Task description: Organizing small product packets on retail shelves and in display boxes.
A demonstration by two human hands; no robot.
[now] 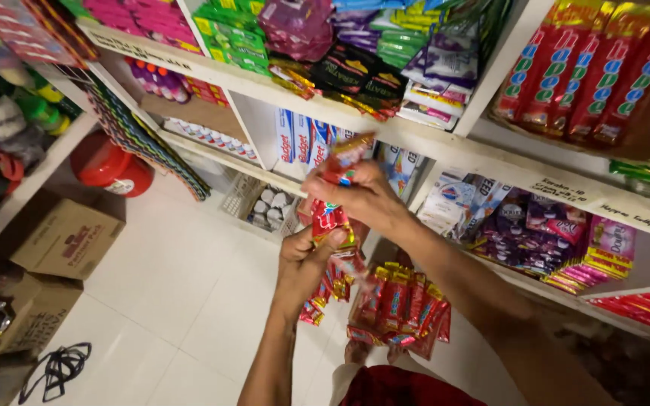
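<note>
My right hand (pixel 361 197) is raised in front of the white shelves and grips the top of a long strip of red sachets (pixel 334 214). My left hand (pixel 304 259) pinches the same strip lower down, thumb across a sachet. The strip hangs on below my left hand toward the floor. A bundle of more red sachet strips (pixel 400 310) hangs under my right forearm; what carries it is hidden.
White shelves (pixel 445 146) hold packets, boxed tubes and sachet bundles. Red packets (pixel 603 71) stand at the upper right. Cardboard boxes (pixel 65 237) sit on the tiled floor at left, beside a red container (pixel 110 167) and a black cord (pixel 58 368).
</note>
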